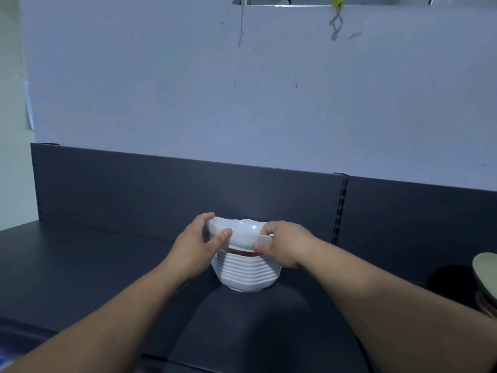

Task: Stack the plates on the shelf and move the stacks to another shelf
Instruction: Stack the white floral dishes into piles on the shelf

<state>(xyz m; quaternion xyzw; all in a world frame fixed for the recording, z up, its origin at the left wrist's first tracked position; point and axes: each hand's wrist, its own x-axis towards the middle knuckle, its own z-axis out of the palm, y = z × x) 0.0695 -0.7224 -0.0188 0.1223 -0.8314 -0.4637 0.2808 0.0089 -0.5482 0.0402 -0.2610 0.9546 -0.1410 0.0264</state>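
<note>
Left hand (199, 244) grips top white plate (240, 232) at its 9 o'clock rim; right hand (286, 244) pinches the 3 o'clock rim. Plate tilted over white stack (246, 274), contact unclear. Stack stands mid dark shelf (80, 265). Greenish plates (485, 275) at 3 o'clock, well apart.

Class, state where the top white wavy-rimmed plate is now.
Centre of the head view: the white wavy-rimmed plate is held between left hand and right hand, directly over the white plate stack.
</note>
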